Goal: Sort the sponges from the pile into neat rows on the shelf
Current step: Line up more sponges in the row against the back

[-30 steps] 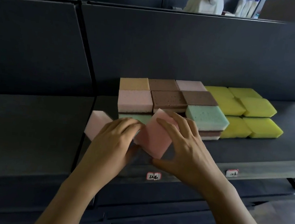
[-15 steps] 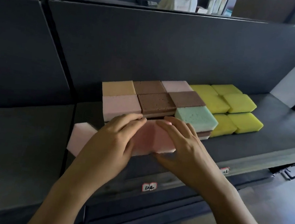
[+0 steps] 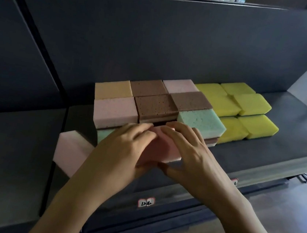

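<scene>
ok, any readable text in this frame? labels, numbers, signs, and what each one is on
Tag on the shelf's front edge: white with a red border and dark handwritten marks, too blurred to read.
Second tag further right on the same edge: half hidden by the right arm, unreadable.
Sponges: no print visible.
Nothing else bears text.

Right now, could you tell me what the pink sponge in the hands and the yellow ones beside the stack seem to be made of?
Pink sponge: apparently soft foam, matte, fine-grained surface. Yellow sponges: probably foam too, matte, with rounded, pillowy edges; pores too small to see.
</scene>
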Available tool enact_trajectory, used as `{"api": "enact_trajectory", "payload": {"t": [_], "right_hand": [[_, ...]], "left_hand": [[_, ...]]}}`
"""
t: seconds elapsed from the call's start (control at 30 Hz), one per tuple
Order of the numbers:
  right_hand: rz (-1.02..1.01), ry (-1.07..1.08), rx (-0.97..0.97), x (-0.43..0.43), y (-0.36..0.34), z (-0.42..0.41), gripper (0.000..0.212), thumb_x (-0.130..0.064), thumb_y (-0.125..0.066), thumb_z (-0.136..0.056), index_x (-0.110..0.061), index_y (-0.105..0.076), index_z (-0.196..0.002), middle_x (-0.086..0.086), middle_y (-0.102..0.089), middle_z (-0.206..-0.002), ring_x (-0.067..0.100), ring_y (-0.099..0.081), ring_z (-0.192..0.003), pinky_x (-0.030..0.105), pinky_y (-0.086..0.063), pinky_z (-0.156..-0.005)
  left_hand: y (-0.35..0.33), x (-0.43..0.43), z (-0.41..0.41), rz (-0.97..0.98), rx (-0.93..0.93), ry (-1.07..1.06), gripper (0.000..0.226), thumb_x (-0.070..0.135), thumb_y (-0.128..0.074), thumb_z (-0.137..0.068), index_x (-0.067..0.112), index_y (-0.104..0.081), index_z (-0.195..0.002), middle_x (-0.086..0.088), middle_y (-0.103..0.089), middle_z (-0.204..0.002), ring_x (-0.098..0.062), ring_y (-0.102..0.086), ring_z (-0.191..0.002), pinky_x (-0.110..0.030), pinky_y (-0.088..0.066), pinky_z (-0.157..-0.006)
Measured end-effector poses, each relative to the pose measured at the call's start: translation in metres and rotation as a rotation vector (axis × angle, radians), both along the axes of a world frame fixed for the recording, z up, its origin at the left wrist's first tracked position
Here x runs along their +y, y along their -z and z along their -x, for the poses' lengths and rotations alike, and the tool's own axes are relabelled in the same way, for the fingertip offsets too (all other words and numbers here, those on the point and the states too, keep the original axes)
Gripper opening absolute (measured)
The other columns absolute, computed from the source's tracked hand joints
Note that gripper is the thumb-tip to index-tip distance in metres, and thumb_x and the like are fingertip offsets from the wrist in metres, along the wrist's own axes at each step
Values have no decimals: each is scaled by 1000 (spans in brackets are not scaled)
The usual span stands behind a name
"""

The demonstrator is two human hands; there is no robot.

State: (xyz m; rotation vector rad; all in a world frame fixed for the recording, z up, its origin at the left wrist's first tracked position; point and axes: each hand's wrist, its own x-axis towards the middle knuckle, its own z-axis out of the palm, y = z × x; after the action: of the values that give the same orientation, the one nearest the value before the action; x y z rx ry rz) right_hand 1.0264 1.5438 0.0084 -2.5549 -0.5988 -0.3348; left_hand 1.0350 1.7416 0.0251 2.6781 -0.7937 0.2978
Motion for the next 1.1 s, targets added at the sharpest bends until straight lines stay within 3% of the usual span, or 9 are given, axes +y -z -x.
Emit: {"api": "enact_trajectory", "payload": {"t": [0.13, 0.27, 0.43, 0.57, 0.8, 1.1], "right_hand": [[58, -37, -2, -23, -2, -8, 80, -31, -81, -76, -21, -42, -146, -6, -42, -146, 15, -38, -129, 30, -40, -103], [128, 16, -32, -61, -5, -25, 84, -31, -82, -76, -22, -40, -148, 0, -38, -153, 19, -32, -141, 38, -37, -110], [190, 43, -20, -82, 2, -45, 76, -21, -84, -74, -23, -50, -143, 2, -43, -151, 25, -37, -141, 49, -42, -108], [147, 37, -69, -85, 7, -47, 63, -16, -81, -78, -23, -57, -136, 1, -53, -143, 27, -48, -131, 44, -49, -100], [142, 27, -104, -86, 12, -51, 61, -12, -81, -76, -21, -59, -133, 2, -56, -139, 27, -52, -127, 42, -48, -101], [149, 22, -124, -85, 17, -52, 62, -9, -81, -74, -18, -61, -132, 7, -57, -136, 32, -54, -124, 44, -50, -97]], "left_hand": [[2, -13, 0, -8, -15, -38, 65, 29, -86, -65, 16, -59, -123, -1, -57, -131, -22, -57, -116, -32, -43, -95], [2, -23, 1, 15, -23, -92, 57, 30, -78, -69, 18, -60, -121, 1, -55, -131, -21, -54, -118, -36, -45, -97], [4, -33, 0, 7, -7, -126, 56, 24, -79, -69, 17, -60, -122, 0, -53, -133, -22, -52, -120, -36, -43, -99], [5, -41, -2, -10, 4, -169, 57, 23, -78, -71, 17, -58, -124, -1, -51, -137, -22, -51, -123, -31, -38, -99], [12, -53, -13, -22, 9, -203, 56, 25, -72, -76, 18, -55, -129, -1, -46, -142, -20, -48, -127, -29, -38, -102], [21, -61, -19, -12, -21, -176, 58, 14, -69, -80, 14, -54, -136, -5, -45, -148, -24, -39, -139, -39, -36, -110]]}}
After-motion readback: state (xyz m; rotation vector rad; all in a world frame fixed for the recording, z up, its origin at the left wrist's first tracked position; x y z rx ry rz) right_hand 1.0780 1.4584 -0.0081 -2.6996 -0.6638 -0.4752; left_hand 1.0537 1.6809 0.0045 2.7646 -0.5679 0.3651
